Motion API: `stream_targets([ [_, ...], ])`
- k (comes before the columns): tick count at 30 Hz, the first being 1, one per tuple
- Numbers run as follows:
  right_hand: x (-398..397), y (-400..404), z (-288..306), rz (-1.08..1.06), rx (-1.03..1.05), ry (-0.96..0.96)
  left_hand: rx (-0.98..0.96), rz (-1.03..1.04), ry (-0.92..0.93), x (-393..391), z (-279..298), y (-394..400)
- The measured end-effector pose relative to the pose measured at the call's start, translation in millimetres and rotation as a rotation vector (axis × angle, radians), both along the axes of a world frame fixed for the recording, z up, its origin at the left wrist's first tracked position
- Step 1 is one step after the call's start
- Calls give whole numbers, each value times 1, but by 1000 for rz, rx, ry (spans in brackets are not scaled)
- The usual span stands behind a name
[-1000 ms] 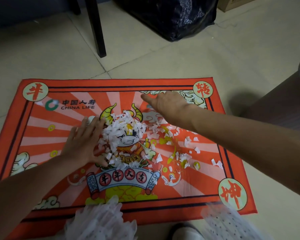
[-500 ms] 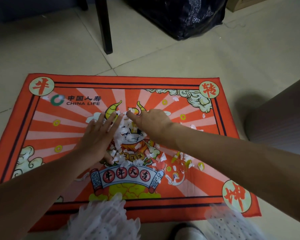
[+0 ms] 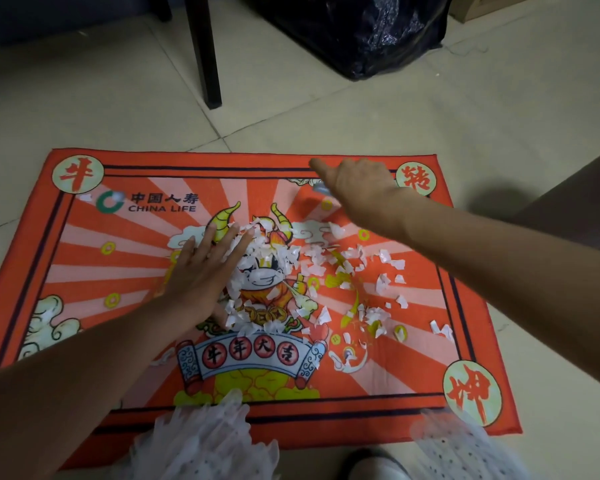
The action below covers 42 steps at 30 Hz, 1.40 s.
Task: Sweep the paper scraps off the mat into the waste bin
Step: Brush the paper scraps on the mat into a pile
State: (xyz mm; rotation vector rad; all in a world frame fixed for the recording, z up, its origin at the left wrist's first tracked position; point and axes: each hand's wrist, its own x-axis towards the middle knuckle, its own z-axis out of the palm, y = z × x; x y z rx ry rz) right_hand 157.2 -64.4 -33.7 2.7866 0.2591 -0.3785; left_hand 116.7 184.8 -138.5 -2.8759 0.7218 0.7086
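Left hand (image 3: 201, 271) flat on the mat (image 3: 118, 271), fingers straight and slightly spread, grip holding nothing, fingertips and inner edge pressed against the heap of paper scraps (image 3: 260, 258) at the mat's middle. Right hand (image 3: 357, 185) stretched to the far edge near the far right corner, seen from the back; thumb out to the left, fingers hidden beneath the hand, so cannot tell whether that grip is spread or curled. Blurred pale patch just under it, too unclear to name. More scraps scattered loosely over the right half of the mat, a few lying near the right edge, one or two by the far left corner beside the printed logo. Mat flat on the tiled floor (image 3: 361, 126). Beyond the far edge, well apart, black bin bag (image 3: 354, 32) and a dark furniture leg (image 3: 205, 53). White dotted fabric (image 3: 201, 441) over the near edge.
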Motion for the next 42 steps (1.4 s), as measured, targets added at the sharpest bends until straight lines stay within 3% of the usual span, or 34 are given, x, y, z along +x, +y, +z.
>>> stream_targets([
  [6,12,-38,-18,-95,-69,7,-25,-11,-13,1,-2,-16],
  [13,4,-39,-35,7,-7,69,-46,-4,-8,-2,-6,-19],
  [28,-49,42,-22,211,100,124,54,-9,-35,-5,-4,-37],
  [38,-12,-13,1,-10,20,1,-7,21,-47,-5,-6,-40],
  [42,-3,-29,-13,-71,4,40,-22,40,-42,-5,-7,-40],
])
